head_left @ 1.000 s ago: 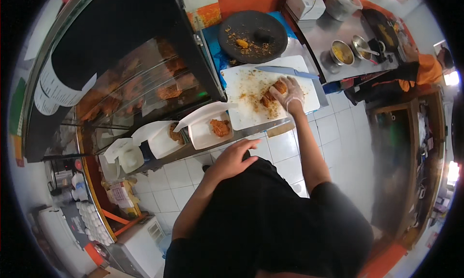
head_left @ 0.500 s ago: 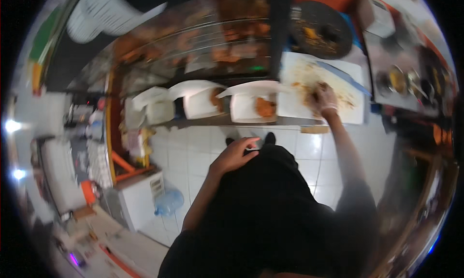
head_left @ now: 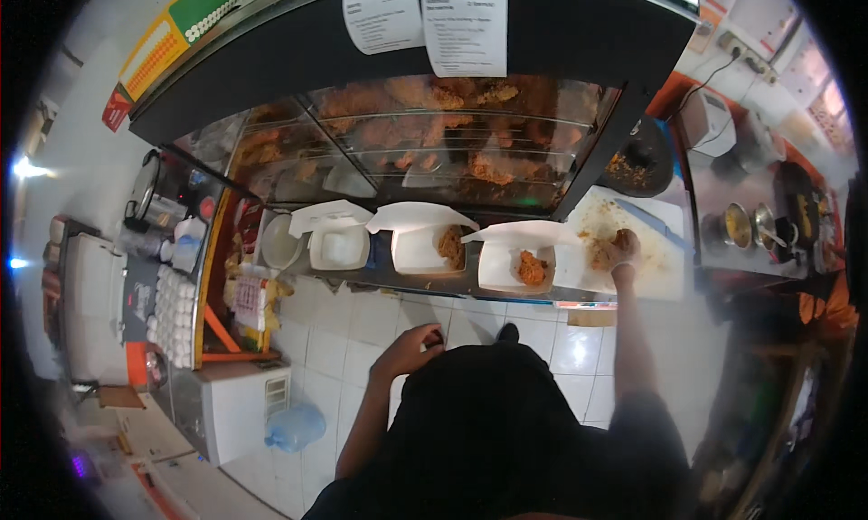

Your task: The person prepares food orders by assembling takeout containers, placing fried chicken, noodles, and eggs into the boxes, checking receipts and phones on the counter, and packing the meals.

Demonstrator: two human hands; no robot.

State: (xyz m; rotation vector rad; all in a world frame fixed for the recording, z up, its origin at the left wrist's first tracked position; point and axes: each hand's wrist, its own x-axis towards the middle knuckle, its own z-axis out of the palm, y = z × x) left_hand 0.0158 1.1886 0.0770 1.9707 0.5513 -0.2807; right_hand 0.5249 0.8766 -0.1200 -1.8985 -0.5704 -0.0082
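The right hand (head_left: 622, 249) covers most of the fried piece (head_left: 618, 238) on the white cutting board (head_left: 665, 258), so the grip of its fingers cannot be told. The left hand (head_left: 409, 350) curls against the dark apron, its fingertips hidden. Toward two o'clock, pots (head_left: 737, 226) blur at the rim. Chicken behind the glass case (head_left: 434, 140) smears under reflections.
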